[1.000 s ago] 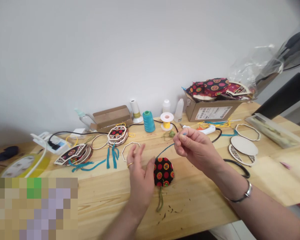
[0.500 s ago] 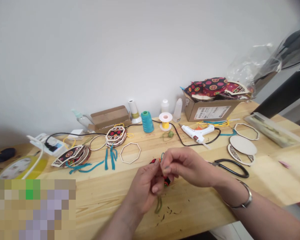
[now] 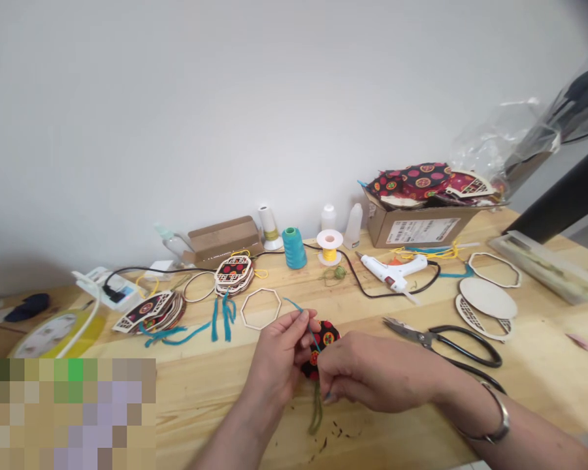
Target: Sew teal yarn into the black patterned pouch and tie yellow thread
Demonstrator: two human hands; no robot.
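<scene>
Nearest: olive cord loop (image 3: 315,414), trailing nearward from patterned disc (image 3: 329,333), which sits between the hands, partly covered. Disc probably light, cloth-faced, firm; hold by rim. Left hand (image 3: 279,352): thumb and finger pinched on blue cord (image 3: 316,341); right hand (image 3: 379,373): fingers curled together on it. Cord likely limp; pinch near end. Right: scissors (image 3: 424,338), handle partly behind right forearm. Farther: glue gun (image 3: 394,271), teal thread cone (image 3: 294,249).

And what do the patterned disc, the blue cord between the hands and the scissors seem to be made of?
Disc: matte printed cloth, perhaps cotton, judging by its soft, unshiny surface; any core is hidden.
Cord: probably yarn or fibre string, being thin and dull.
Scissors: grey blades with a slight sheen, likely steel; smooth black handles, plastic or coated metal.
</scene>
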